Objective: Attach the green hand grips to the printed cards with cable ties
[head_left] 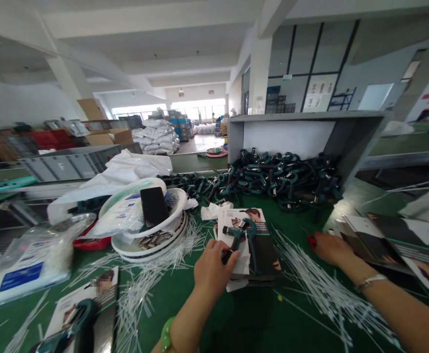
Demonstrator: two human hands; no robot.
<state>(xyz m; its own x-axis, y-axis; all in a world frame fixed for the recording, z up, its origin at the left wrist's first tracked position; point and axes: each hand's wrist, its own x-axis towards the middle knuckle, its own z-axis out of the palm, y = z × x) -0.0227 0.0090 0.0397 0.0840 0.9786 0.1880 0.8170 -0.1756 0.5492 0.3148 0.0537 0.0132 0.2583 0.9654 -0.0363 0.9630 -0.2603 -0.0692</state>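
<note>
On the green desk, the left hand has its fingers closed around the black handle of a dark green tool. The tool lies over a stack of printed cards near the middle of the desk, its curved part pointing away from the person. The right hand is well apart from it, fingers together on a small red item, most of which the hand hides. That hand is just beside more cards at the right, with a spread of white strips between it and the stack.

Behind the stack are a crumpled white tissue and a large heap of similar tools, piled partly inside a grey open box. To the left of the stack, a black phone rests on white round trays, with metal parts showing in a lower one. A red tray and a clear plastic bag lie farther left. At the lower left, another tool lies on a card, beside loose strips. A green bangle is on the left wrist, a silver one on the right.
</note>
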